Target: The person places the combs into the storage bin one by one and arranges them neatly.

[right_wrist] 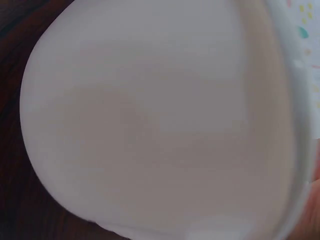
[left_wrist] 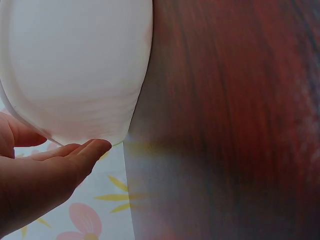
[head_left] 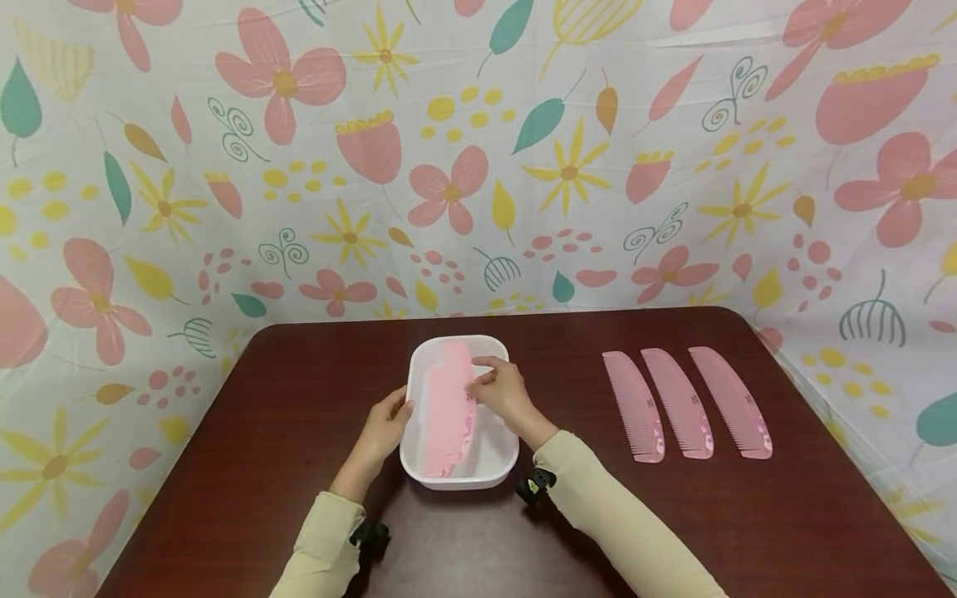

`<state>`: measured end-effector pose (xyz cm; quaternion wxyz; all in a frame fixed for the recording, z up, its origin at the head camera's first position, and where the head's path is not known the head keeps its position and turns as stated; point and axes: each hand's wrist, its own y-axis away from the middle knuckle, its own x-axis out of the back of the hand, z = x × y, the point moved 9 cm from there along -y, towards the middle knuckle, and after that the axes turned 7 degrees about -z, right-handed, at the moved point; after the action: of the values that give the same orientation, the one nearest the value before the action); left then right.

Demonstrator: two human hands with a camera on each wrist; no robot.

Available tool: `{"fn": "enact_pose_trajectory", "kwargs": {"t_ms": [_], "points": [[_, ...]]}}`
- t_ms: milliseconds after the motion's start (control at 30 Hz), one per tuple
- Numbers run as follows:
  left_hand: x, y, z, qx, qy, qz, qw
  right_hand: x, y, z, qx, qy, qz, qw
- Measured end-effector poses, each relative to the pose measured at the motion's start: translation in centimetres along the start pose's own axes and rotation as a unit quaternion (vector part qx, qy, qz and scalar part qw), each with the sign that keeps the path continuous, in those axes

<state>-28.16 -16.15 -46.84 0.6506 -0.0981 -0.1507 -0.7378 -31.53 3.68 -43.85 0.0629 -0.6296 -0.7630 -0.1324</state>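
A white plastic basin (head_left: 489, 453) stands near the middle of the table, its outer wall filling much of both wrist views. My left hand (head_left: 385, 428) holds the basin's left rim between thumb and fingers; in the left wrist view its fingertips (left_wrist: 102, 145) lie against the outer wall. My right hand (head_left: 504, 390) reaches over the right rim and pinches the right edge of a pink comb (head_left: 469, 415) inside the basin. A wider pale pink area spreads left of that edge, looking like overlapping combs. In the right wrist view only a sliver of the right hand shows.
Three pink combs, a left one (head_left: 635, 407), a middle one (head_left: 679, 403) and a right one (head_left: 733, 403), lie side by side on the right of the dark red-brown table (head_left: 299, 390). A flower-patterned cloth (head_left: 478, 224) hangs behind the table.
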Motion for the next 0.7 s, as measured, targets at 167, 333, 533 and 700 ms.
{"fn": "enact_pose_trajectory", "kwargs": {"t_ms": [167,333,533,700], "points": [[0.0,0.0,0.0,-0.001,0.003,0.0,1.0,-0.8,-0.4,0.2,0.006,0.021,-0.001,1.0],[-0.1,-0.1,0.0,0.002,0.009,0.001,1.0,-1.3,-0.7,0.5,0.001,0.033,-0.001,0.999],[-0.1,-0.1,0.0,0.003,0.009,0.002,1.0,-1.8,-1.1,0.7,0.009,0.052,-0.003,0.999],[-0.1,-0.1,-0.1,0.005,0.009,0.002,0.9999,-2.3,-1.4,0.9,0.027,0.074,-0.001,0.997]]}}
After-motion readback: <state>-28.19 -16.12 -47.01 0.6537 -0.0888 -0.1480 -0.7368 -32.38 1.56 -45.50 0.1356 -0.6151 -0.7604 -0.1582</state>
